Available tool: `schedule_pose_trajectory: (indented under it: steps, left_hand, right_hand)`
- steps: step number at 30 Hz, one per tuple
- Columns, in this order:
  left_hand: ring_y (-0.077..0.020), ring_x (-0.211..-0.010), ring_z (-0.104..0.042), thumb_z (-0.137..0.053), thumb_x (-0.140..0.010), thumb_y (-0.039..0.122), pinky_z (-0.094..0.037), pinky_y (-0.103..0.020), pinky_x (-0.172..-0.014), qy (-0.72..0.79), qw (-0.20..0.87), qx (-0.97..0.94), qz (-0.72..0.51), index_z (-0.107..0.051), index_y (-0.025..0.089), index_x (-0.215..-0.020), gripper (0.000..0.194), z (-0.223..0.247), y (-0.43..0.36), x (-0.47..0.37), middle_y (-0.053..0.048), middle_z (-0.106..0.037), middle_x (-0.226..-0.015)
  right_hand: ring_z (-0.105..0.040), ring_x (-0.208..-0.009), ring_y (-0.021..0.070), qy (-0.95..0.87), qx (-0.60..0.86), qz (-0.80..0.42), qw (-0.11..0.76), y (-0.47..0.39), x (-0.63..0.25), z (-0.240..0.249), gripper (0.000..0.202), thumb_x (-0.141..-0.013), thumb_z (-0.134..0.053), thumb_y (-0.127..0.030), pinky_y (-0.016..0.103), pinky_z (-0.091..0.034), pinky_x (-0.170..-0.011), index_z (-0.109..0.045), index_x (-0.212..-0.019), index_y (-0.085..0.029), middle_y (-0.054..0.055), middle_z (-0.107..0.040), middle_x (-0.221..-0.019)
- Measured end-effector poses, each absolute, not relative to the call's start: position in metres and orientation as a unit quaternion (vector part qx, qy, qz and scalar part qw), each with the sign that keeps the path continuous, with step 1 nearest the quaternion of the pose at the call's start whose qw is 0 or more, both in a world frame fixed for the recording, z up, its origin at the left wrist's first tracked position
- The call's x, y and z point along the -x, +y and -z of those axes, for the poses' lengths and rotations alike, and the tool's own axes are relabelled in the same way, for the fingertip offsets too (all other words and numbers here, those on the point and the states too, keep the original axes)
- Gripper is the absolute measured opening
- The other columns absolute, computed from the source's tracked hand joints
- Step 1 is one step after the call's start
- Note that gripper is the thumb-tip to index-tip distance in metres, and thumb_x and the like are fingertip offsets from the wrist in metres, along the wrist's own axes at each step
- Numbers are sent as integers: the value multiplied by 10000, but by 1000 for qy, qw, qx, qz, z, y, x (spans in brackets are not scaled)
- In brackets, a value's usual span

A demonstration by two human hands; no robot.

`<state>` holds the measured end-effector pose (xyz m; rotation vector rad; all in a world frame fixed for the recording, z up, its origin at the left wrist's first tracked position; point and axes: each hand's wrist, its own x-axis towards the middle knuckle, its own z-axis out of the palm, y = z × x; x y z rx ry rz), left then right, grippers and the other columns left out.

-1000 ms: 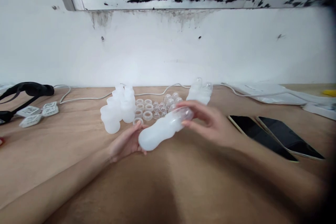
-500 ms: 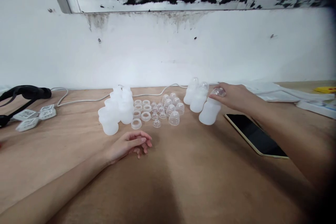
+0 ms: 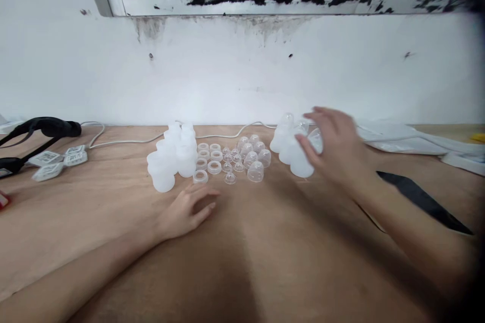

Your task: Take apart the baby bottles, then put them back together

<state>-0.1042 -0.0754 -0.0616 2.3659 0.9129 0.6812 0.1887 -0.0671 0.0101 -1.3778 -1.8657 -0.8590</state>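
Observation:
My right hand [image 3: 335, 144], slightly blurred, is raised beside the front capped baby bottle [image 3: 301, 161] with its fingers apart and nothing in them; it partly covers that bottle's clear cap. Behind stand more capped bottles [image 3: 280, 137]. Resting on the table, my left hand [image 3: 187, 212] has its thumb and fingers apart and is empty. Just beyond it are several white bottle bodies [image 3: 163, 179], white collar rings [image 3: 214, 167], small clear nipples [image 3: 230, 178] and clear dome caps [image 3: 255, 171], grouped in rows.
A black phone [image 3: 424, 202] lies at the right, partly hidden by my right forearm. White plastic bags [image 3: 397, 140] lie behind it. At the left are white tagged pieces [image 3: 47, 170] and a black strap [image 3: 49, 126]. A white cable [image 3: 125, 142] runs along the wall.
My right hand has let go of the front bottle's cap and spread its fingers. My left hand has turned palm down onto the table. The view has shifted slightly.

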Motion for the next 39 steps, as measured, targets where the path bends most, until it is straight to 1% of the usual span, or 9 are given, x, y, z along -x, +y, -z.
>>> schedule_pose_trajectory:
  steps: [1, 2, 3, 5, 6, 8, 11, 22, 39]
  left_hand:
    - [-193, -1109, -399, -413, -815, 313, -278, -392, -971, 319, 179, -902, -231, -478, 178, -1108, 329, 62, -74, 106, -58, -484, -1164]
    - [-201, -1183, -317, -410, -814, 336, -213, -398, -1012, 299, 126, -923, -205, -419, 174, -1185, 405, 62, -72, 108, -60, -403, -1258]
    - [-197, -1228, -247, -399, -817, 363, -174, -386, -1034, 283, 97, -938, -174, -350, 163, -1246, 476, 63, -70, 110, -61, -324, -1318]
    - [-169, -1258, -184, -348, -833, 407, -168, -341, -1048, 273, 88, -951, -111, -235, 149, -1309, 553, 63, -67, 113, -51, -224, -1365]
    - [-152, -1259, -182, -319, -842, 418, -185, -318, -1046, 275, 96, -953, -86, -205, 151, -1320, 559, 63, -66, 114, -42, -207, -1371]
    - [-131, -1258, -188, -283, -850, 430, -199, -291, -1043, 280, 110, -952, -57, -203, 161, -1321, 548, 63, -66, 114, -25, -207, -1370]
    - [-128, -1259, -184, -282, -848, 439, -187, -292, -1047, 286, 117, -949, -56, -224, 157, -1315, 548, 62, -66, 113, -27, -222, -1365]
    - [-142, -1253, -204, -299, -847, 428, -201, -312, -1041, 276, 108, -952, -78, -250, 163, -1306, 533, 64, -65, 113, -32, -245, -1356]
    - [-146, -1255, -199, -292, -849, 432, -204, -307, -1038, 279, 118, -951, -69, -223, 170, -1316, 540, 64, -64, 113, -34, -238, -1360]
  right_hand:
    - [-372, -1115, 215, -766, 468, 294, 329, -72, -174, -2, 361, -810, -416, -292, 387, -319, -929, -437, -1125, -118, 147, -444, -1171]
    - [-356, -1141, 199, -815, 427, 244, 308, -78, -159, 9, 358, -824, -394, -271, 376, -316, -948, -424, -1152, -131, 124, -436, -1193]
    - [-309, -1185, 195, -863, 394, 192, 251, -82, -146, 20, 383, -833, -379, -284, 379, -294, -972, -403, -1188, -143, 107, -399, -1243]
    - [-188, -1250, 202, -918, 348, 101, 162, -89, -127, 43, 449, -837, -369, -337, 384, -257, -1005, -366, -1245, -148, 81, -340, -1304]
    - [-168, -1259, 191, -929, 340, 60, 133, -90, -121, 53, 463, -846, -345, -348, 370, -251, -1012, -348, -1264, -149, 70, -322, -1319]
    - [-186, -1255, 163, -931, 350, -12, 107, -90, -117, 68, 459, -866, -293, -353, 343, -253, -1016, -331, -1282, -163, 49, -302, -1334]
    - [-218, -1245, 146, -920, 370, -74, 109, -88, -120, 73, 443, -876, -269, -338, 344, -244, -1020, -324, -1288, -185, 29, -293, -1338]
    - [-178, -1257, 132, -920, 365, -94, 106, -87, -122, 73, 448, -874, -274, -331, 336, -208, -1035, -318, -1289, -168, 27, -271, -1347]
    - [-185, -1255, 135, -922, 360, -93, 108, -87, -123, 72, 447, -874, -275, -329, 337, -217, -1030, -314, -1291, -173, 35, -279, -1344]
